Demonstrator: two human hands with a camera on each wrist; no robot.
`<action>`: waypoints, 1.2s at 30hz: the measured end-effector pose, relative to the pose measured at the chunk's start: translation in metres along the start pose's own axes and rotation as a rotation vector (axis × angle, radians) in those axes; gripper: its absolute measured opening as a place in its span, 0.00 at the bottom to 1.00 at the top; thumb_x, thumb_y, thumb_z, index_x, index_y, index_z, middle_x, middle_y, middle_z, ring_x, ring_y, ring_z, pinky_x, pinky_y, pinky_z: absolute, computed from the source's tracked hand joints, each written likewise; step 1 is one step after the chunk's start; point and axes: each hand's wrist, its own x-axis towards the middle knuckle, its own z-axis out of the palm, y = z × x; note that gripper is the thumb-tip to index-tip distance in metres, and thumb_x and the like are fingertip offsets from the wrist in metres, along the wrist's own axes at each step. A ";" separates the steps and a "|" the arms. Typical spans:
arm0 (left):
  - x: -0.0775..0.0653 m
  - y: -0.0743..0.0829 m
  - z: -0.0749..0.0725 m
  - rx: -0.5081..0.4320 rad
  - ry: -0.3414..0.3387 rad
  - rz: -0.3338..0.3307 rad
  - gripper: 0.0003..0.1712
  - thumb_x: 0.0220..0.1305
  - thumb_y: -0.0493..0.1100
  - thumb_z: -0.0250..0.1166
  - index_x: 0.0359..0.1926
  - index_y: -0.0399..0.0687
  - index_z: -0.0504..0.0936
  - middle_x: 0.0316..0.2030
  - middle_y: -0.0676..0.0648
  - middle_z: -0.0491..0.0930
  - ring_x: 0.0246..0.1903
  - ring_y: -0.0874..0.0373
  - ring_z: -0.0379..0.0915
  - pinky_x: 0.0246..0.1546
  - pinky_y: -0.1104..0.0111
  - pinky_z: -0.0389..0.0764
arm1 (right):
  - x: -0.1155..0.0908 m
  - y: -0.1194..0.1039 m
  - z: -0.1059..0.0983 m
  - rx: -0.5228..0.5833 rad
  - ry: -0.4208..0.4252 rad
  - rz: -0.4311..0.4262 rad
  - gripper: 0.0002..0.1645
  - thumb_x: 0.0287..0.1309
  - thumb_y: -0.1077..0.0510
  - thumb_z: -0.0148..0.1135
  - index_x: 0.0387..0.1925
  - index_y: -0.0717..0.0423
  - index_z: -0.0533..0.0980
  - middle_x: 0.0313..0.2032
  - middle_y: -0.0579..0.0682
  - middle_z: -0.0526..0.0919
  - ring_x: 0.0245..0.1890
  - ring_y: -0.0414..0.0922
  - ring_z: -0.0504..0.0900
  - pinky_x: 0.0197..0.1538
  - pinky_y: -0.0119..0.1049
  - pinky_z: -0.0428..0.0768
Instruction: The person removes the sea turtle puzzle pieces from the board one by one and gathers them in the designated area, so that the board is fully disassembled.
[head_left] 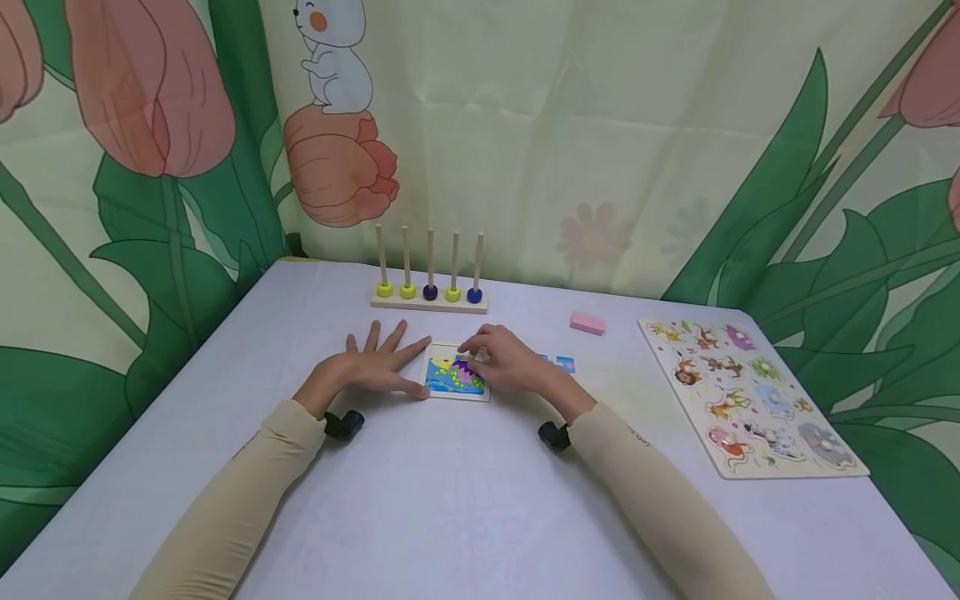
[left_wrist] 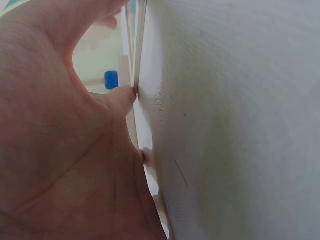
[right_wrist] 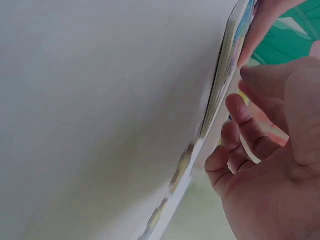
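Puzzle board (head_left: 459, 397) on worktop (head_left: 450, 500); left hand (head_left: 375, 367) beside it, fingers spread. Right hand (head_left: 506, 360) bent over board; cannot tell if gripping. Likely mid-assembly; next calls for aligning loose pieces (head_left: 566, 364).

Both arms in long beige sleeves, close-fitting, smooth fabric. Left sleeve (head_left: 232, 500): wrinkles along the forearm, soft folds at the wrist end. Right sleeve (head_left: 660, 492): same colour and cut; small dark lettering (head_left: 637, 434) near the cuff, too small to read. At each wrist, a small black unit, blocky with rounded edges: left unit (head_left: 345, 426), right unit (head_left: 554, 437). Fastening unclear. Left hand (head_left: 367, 367) and right hand (head_left: 504, 360) bare; fine creases cross the left palm in the left wrist view.
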 end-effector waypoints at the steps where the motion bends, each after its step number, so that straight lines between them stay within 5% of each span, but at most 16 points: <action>1: 0.000 0.000 0.000 0.000 0.000 0.001 0.61 0.63 0.79 0.59 0.87 0.64 0.44 0.85 0.36 0.22 0.80 0.23 0.10 0.71 0.20 0.23 | 0.002 -0.001 0.001 -0.004 -0.001 -0.014 0.19 0.74 0.57 0.63 0.63 0.51 0.83 0.53 0.52 0.83 0.60 0.51 0.77 0.67 0.49 0.78; 22: 0.003 -0.003 0.001 -0.008 -0.006 -0.009 0.64 0.58 0.84 0.58 0.86 0.68 0.43 0.86 0.39 0.21 0.81 0.25 0.09 0.71 0.21 0.21 | 0.017 -0.015 0.011 -0.023 -0.028 -0.144 0.21 0.72 0.65 0.58 0.62 0.54 0.84 0.56 0.55 0.83 0.57 0.50 0.77 0.62 0.46 0.77; 31: 0.019 -0.013 0.008 0.007 0.001 -0.021 0.66 0.55 0.86 0.58 0.86 0.73 0.42 0.86 0.41 0.20 0.81 0.26 0.08 0.70 0.19 0.21 | 0.020 -0.022 0.008 -0.022 -0.076 -0.139 0.24 0.70 0.66 0.56 0.63 0.55 0.83 0.58 0.56 0.82 0.58 0.51 0.76 0.65 0.47 0.78; 36: 0.013 -0.009 0.005 0.008 -0.004 -0.019 0.65 0.56 0.85 0.58 0.86 0.71 0.42 0.86 0.41 0.20 0.81 0.26 0.08 0.71 0.20 0.21 | 0.022 -0.024 0.009 -0.026 -0.099 -0.134 0.25 0.70 0.67 0.55 0.64 0.57 0.82 0.59 0.56 0.82 0.59 0.51 0.76 0.68 0.47 0.77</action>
